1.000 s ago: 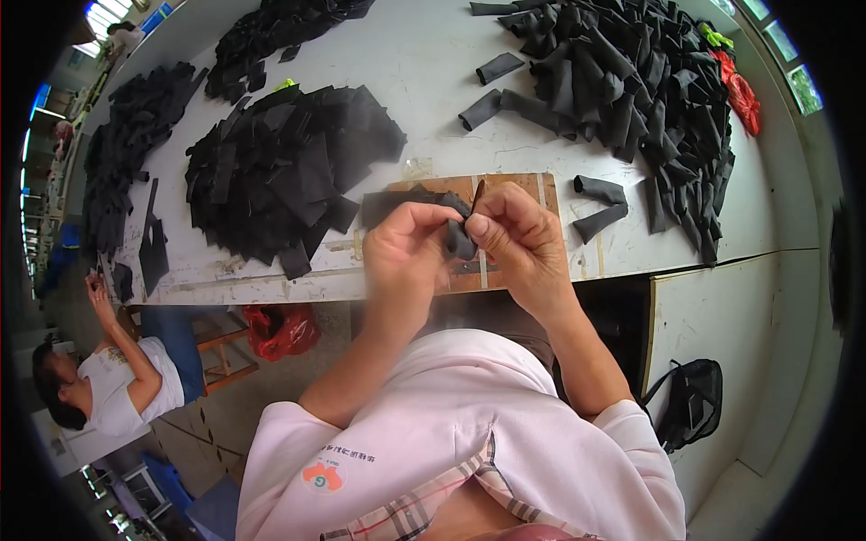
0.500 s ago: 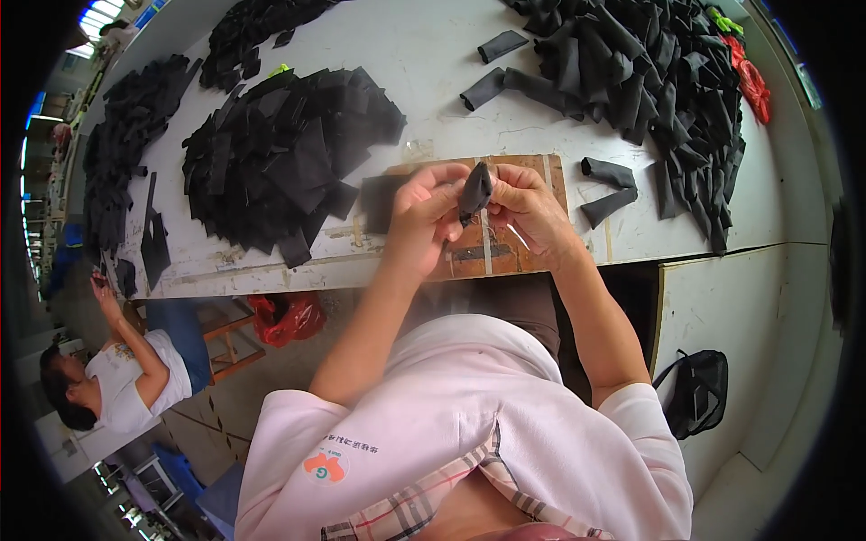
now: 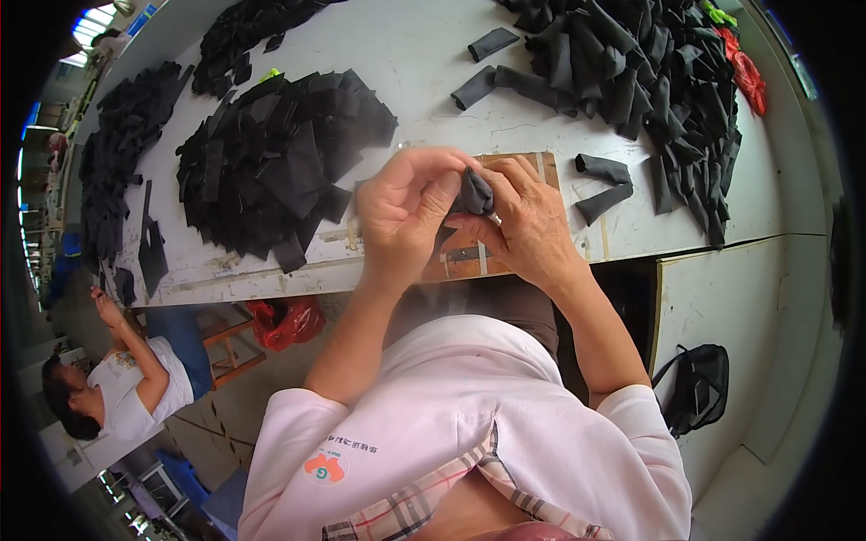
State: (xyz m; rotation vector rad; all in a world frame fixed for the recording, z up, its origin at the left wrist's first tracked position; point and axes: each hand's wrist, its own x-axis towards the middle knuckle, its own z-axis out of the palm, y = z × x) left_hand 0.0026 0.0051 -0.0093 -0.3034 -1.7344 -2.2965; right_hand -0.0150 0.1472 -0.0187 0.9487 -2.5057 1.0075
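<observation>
While pinched by left hand [image 3: 401, 215] and right hand [image 3: 534, 221], black cloth [image 3: 476, 193], long axis roughly forward.

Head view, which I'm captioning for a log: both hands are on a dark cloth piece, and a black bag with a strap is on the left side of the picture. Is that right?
Not quite: the black bag is on the right side, as the head view shows. The left hand and right hand are indeed on a dark cloth piece.
</observation>
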